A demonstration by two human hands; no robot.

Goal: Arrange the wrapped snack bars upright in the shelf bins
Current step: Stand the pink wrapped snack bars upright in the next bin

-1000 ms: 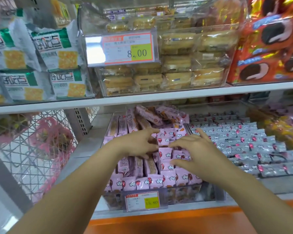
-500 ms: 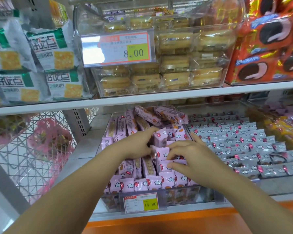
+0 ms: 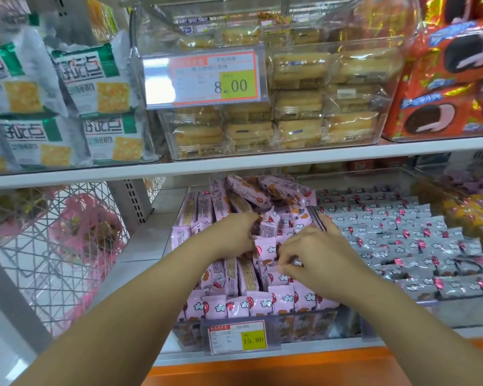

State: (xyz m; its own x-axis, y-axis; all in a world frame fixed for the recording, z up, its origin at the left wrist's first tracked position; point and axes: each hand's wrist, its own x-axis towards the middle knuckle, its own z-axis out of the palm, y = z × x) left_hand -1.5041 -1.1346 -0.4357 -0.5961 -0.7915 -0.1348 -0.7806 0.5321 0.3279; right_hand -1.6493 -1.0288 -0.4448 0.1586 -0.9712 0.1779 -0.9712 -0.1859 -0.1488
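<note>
Shop shelving carries a clear bin (image 3: 304,327) of pink snack bars (image 3: 265,302). The near rows stand upright and the far heap (image 3: 262,188) lies loose. Your right hand (image 3: 318,254) pinches a wrapper top mid-bin between thumb and fingertips. Your left hand (image 3: 232,235) curls its fingers into the bars just left; whether it grips one is unclear. Brace that row with your left hand, then slide the pinched bar straight down beside it.

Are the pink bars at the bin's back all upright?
No: the pink bars at the back lie slanted in a loose heap.
</note>
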